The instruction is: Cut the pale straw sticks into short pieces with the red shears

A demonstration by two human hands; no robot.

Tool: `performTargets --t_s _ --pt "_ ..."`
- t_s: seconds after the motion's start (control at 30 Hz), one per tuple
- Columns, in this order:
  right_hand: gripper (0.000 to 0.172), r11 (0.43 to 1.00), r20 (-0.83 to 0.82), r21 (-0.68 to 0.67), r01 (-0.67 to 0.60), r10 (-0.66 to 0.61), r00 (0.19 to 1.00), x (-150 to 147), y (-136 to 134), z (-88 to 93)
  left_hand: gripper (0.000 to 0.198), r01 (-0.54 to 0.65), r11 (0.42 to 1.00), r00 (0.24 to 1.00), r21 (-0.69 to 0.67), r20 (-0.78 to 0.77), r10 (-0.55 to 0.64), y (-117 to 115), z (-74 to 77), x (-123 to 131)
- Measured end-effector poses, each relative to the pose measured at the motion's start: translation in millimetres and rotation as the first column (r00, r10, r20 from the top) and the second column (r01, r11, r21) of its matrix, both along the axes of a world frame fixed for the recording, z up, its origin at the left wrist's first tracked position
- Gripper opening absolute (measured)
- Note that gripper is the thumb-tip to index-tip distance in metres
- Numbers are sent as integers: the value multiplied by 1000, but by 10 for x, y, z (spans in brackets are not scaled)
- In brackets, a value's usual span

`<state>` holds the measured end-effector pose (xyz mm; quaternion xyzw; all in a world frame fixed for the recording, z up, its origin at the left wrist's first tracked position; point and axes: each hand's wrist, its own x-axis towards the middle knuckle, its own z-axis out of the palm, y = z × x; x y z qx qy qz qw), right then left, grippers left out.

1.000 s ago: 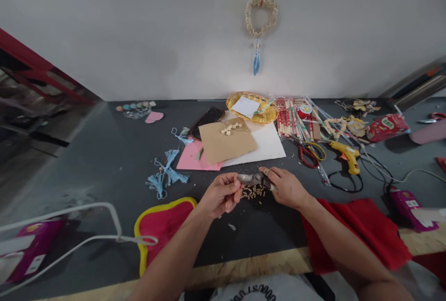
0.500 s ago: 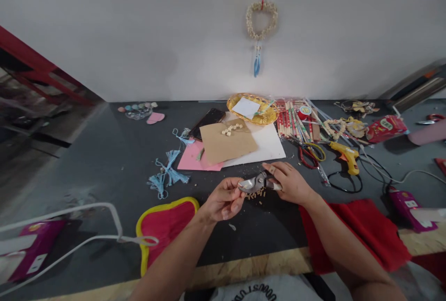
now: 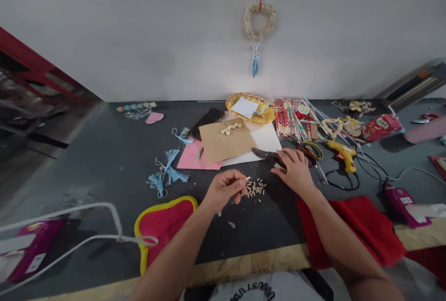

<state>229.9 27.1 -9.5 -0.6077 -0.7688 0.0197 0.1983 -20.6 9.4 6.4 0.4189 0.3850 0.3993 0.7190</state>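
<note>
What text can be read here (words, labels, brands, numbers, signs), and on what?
None reads with certainty:
Shirt: dark letters in an arc, upside down, cut off by the frame edge.
Red packet: label marks, too blurred.
Red spool: round label, too small.
Left purple box, right purple box: labels too blurred.

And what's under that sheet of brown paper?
A pink sheet sticks out from under the brown paper at its lower left, and a white sheet to its right. How far they run beneath, or whether anything else lies there, is hidden.
</note>
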Motion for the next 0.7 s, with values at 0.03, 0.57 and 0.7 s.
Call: performTargets --t_s 0.03,0.57,0.7 --pt "34 999 -102 34 -37 41 994 -44 -33 31 32 17 1000 997 23 -71 -15 -6 0 11" --pt "30 755 -841 -392 -525 -63 538 -498 -319 34 17 310 927 761 209 -639 -110 -51 -24 60" --pt "31 766 -863 -334 -549 -15 505 -509 -318 8 17 319 922 760 218 -641 -112 -68 -11 67"
